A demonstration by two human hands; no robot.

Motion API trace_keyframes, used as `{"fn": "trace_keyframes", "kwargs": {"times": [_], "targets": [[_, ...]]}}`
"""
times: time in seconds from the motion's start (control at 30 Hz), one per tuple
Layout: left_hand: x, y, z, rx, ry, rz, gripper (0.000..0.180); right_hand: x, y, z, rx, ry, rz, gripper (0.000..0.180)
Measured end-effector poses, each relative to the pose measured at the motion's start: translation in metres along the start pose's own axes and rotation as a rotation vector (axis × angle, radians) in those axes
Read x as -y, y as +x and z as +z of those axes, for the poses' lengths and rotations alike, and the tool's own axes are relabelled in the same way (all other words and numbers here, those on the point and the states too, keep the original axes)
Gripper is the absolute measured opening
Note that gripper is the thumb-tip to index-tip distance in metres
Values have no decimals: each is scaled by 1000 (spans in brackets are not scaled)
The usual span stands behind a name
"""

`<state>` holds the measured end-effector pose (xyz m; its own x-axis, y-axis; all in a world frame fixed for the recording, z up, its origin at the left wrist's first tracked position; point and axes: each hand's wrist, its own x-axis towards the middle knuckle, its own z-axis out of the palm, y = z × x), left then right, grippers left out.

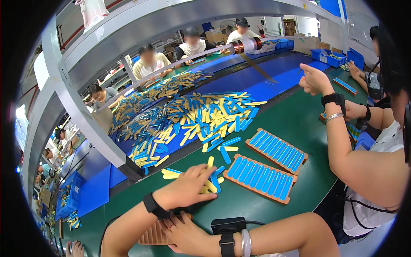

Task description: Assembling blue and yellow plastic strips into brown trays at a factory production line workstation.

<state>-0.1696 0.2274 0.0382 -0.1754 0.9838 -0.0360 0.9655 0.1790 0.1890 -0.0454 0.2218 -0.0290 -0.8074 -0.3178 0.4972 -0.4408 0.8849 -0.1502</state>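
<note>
My left hand (184,187) reaches over a small heap of flat, round-ended sticks, blue (215,181) and yellow (210,162). Its thumb and fingers close around some of them; how many is hidden. Below it, my right hand (188,234) grips the edge of a brown grooved tray (152,235) lying on the green table. The part of this tray that shows holds no sticks. To the right of my left hand lie two more brown trays, a nearer one (293,188) and a farther one (305,159), their grooves filled with blue sticks.
A large pile of blue and yellow sticks (201,113) covers the blue belt (274,83) beyond the green table (308,115). A grey metal post (92,124) stands at the left. A co-worker's arm (332,111) reaches in at the right. Several people sit opposite. Blue bins (327,57) stand farther off.
</note>
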Motion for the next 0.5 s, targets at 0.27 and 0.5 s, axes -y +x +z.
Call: {"fn": "trace_keyframes", "kwargs": {"times": [0.27, 0.5], "targets": [[20, 8, -3, -3, 54, -82, 54, 1, 1, -5, -37, -42, -38, 69], [77, 94, -16, -187, -2, -372, 78, -1, 3, -9, -31, -3, 36, 66]]}}
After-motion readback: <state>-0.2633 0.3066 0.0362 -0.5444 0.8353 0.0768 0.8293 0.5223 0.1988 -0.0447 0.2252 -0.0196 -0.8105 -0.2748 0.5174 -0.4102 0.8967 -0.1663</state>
